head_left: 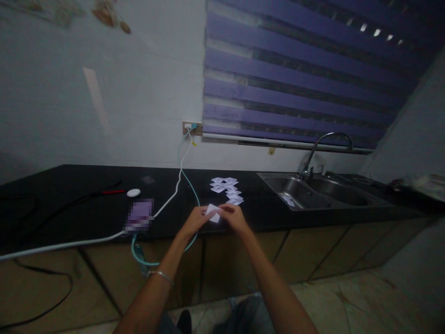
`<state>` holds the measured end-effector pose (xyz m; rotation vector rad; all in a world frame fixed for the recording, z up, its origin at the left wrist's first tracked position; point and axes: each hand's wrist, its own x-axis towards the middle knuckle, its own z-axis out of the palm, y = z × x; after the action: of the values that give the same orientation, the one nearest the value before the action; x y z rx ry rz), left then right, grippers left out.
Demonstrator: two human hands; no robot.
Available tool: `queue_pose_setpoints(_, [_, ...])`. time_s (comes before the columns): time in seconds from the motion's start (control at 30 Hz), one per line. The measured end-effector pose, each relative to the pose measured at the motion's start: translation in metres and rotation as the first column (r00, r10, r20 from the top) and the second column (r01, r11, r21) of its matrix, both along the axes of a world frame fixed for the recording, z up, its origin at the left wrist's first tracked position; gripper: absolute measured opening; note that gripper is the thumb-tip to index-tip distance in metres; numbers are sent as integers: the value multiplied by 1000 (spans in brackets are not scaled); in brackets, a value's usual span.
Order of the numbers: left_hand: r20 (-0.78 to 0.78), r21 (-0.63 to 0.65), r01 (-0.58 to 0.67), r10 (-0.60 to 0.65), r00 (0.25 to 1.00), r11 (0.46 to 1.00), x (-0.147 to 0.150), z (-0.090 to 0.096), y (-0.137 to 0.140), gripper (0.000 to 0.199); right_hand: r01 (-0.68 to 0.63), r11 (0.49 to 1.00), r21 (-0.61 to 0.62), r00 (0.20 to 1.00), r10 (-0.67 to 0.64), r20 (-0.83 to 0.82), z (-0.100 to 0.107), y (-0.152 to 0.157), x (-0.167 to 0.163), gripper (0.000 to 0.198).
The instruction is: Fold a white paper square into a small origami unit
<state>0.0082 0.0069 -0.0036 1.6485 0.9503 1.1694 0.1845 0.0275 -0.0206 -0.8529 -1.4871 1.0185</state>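
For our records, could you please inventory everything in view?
Countertop: one, black, across middle
Cabinet doors: several, brownish, under countertop
Back wall: one, pale, behind countertop
Double-bowl sink: one, silver, countertop's right
Faucet: one, silver, sink's back
Striped blind: one, purple, above sink
Outlet: one, brownish, back wall
Plugged cables: two, white and teal, outlet
Cord: one, black, lower left
Round object: one, white, countertop's left
Pixelated object: one, purple, countertop's left
Folded papers: several, white, countertop's centre
Held paper: one, white, countertop's front
Bracelet: one, silver, left wrist
Left hand, right hand: two, bare, at paper

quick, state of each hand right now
Left hand: holding the white paper at its left.
Right hand: holding the same paper at its right.
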Motion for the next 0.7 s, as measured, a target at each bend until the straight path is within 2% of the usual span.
queue_pose_setpoints(0.2, [-66,36,-43,46,997,998,-2,-1,0,52,15,1000,21,1000,-15,2,1,-1,1,19])
queue_pose_setpoints(0.43, [-115,70,-30,38,993,997,3,-3,-4,47,-85,996,-7,995,85,44,5,-1,2,19])
queue_pose_setpoints(0.6, [-188,46,-27,36,982,999,6,0,-10,51,85,996,1,994,-85,-64,3,2,0,21])
queue_pose_setpoints(0.7, [-208,44,-21,30,978,999,5,0,-10,55,94,995,17,993,-93,-72,5,-1,0,20])
